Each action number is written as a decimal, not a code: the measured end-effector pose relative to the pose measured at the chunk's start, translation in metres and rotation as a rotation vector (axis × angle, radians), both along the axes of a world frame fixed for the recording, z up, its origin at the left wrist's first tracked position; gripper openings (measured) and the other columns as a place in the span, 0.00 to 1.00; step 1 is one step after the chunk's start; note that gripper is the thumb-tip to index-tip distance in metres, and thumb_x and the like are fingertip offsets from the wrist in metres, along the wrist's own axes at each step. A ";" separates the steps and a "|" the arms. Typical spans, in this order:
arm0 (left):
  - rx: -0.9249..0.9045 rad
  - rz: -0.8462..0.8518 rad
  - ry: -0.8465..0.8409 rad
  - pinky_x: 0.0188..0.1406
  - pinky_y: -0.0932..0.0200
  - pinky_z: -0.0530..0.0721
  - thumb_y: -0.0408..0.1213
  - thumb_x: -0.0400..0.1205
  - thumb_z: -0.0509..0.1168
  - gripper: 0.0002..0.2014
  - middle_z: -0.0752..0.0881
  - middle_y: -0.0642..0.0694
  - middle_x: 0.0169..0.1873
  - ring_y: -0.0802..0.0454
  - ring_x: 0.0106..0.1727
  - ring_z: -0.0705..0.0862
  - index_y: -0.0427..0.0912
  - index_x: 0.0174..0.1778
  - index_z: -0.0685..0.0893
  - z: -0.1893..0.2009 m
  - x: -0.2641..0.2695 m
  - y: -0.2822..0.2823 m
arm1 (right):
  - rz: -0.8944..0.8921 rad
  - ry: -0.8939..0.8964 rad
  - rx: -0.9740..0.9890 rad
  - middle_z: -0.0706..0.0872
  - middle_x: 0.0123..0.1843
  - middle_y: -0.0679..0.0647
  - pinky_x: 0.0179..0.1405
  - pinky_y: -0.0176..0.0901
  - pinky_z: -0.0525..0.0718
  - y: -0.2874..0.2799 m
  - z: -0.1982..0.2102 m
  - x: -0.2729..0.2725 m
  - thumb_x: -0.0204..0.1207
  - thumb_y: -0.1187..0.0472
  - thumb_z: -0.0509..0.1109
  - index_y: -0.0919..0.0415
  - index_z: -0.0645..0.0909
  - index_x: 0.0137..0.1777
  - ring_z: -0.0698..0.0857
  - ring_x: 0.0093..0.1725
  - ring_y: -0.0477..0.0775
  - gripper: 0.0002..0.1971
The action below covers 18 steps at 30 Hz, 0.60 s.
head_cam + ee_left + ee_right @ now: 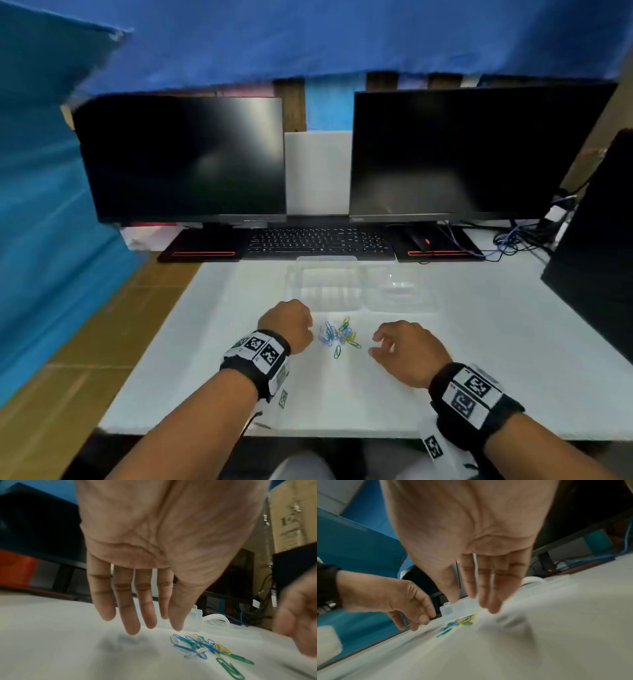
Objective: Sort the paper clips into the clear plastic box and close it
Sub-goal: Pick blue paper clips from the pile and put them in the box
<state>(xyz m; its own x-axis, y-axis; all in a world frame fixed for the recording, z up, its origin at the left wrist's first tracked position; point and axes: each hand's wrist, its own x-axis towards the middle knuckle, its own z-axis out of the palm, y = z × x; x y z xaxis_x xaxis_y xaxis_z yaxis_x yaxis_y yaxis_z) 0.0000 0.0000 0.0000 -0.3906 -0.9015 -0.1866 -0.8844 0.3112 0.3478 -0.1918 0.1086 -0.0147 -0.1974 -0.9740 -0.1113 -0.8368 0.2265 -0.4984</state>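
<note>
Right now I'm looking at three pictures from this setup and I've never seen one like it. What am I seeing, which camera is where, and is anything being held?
There is no machine here: a person works with two bare hands and wears cameras. The wide picture comes from the head camera, looking down at a white table. The other two come from cameras strapped to each wrist, looking along the palm to the fingers.

The left hand and right hand hover either side of a small heap of coloured paper clips, blue, green, yellow and white. Both hands are empty, with the fingers loosely extended above the table. Just beyond the heap sits the clear plastic box, open, with its lid lying to its right. No clips are visible in it yet. Behind stand a keyboard and two dark monitors.
</note>
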 end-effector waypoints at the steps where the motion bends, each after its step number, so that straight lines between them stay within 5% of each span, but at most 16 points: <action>1: 0.034 0.035 0.012 0.52 0.56 0.86 0.40 0.74 0.69 0.11 0.89 0.47 0.52 0.47 0.52 0.87 0.44 0.51 0.89 -0.002 0.001 -0.001 | -0.021 0.019 0.039 0.88 0.49 0.43 0.49 0.40 0.80 -0.001 -0.005 0.000 0.72 0.44 0.69 0.47 0.84 0.55 0.86 0.49 0.49 0.14; 10: 0.134 0.029 0.049 0.41 0.54 0.86 0.61 0.58 0.78 0.28 0.89 0.47 0.41 0.50 0.40 0.87 0.42 0.42 0.86 -0.017 -0.021 -0.023 | 0.064 -0.048 0.022 0.90 0.48 0.46 0.48 0.42 0.83 -0.054 -0.007 0.011 0.70 0.51 0.68 0.44 0.86 0.47 0.87 0.48 0.53 0.08; 14: 0.175 -0.060 0.013 0.40 0.52 0.87 0.53 0.62 0.78 0.21 0.91 0.42 0.37 0.46 0.38 0.89 0.38 0.37 0.87 -0.028 -0.029 -0.043 | 0.208 -0.001 0.111 0.89 0.48 0.46 0.38 0.39 0.77 -0.082 -0.009 0.012 0.68 0.48 0.71 0.47 0.86 0.50 0.85 0.43 0.51 0.11; 18: 0.299 -0.095 0.098 0.39 0.53 0.88 0.42 0.68 0.76 0.08 0.85 0.52 0.22 0.56 0.27 0.82 0.41 0.31 0.88 -0.036 -0.027 -0.063 | 0.279 0.075 0.185 0.85 0.46 0.44 0.35 0.37 0.72 -0.101 -0.012 0.011 0.65 0.43 0.75 0.45 0.81 0.54 0.81 0.44 0.49 0.18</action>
